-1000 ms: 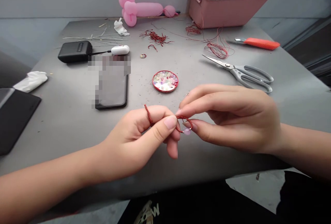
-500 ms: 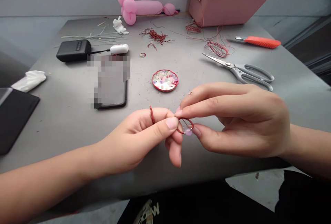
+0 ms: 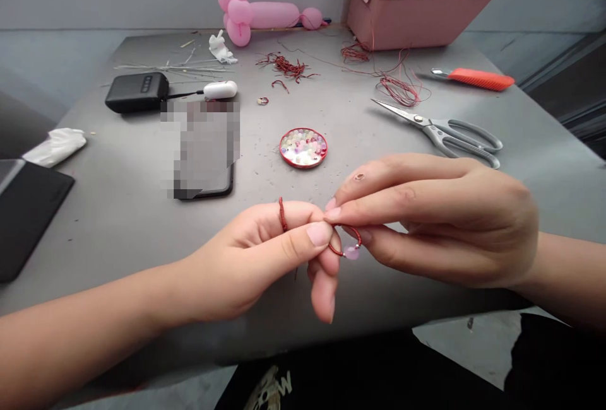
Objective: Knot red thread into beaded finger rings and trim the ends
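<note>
Wire ring (image 3: pixel 347 241) pinched between fingers (image 3: pixel 318 233) of both hands.

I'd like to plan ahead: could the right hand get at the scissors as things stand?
Probably yes: the scissors lie uncovered just beyond the right hand, though it now pinches the red wire ring.

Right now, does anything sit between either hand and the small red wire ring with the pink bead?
Nothing visible does. The left hand and right hand both pinch the red wire ring directly, above the table.
</note>
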Available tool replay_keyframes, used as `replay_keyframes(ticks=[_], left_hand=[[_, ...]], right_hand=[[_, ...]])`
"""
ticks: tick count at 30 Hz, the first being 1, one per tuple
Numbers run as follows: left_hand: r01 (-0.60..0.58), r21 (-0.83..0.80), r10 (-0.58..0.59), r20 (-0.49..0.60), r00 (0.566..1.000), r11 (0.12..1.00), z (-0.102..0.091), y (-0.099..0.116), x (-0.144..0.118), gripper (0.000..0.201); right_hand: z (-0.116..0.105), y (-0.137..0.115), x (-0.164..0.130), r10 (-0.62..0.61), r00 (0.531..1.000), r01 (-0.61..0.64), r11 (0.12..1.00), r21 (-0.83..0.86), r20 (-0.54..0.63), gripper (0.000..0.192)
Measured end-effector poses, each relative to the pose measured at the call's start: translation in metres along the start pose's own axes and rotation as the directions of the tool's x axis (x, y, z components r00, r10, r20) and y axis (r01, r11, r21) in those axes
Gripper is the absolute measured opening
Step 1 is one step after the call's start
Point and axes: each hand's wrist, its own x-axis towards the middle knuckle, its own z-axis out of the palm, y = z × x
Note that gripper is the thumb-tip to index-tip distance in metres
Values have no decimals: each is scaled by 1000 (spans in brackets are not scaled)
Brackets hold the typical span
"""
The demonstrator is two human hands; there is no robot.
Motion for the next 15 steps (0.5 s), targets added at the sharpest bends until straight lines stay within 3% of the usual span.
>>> replay_keyframes(ticks=[6,13,15], left_hand=[[48,-26,-48,12,999,999,-2,-1,0,28],[211,-127,-188,178,966,969,-5,3,3,30],[211,-101,-196,137,971,972,-4,2,3,31]], right_hand=[[11,-3,-3,-26,990,0,983,-184,-139,19],[7,2,-1,-62,997,59,996,-72,-39,20],[6,3,-1,-44,999,42,995,-92,-26,18]])
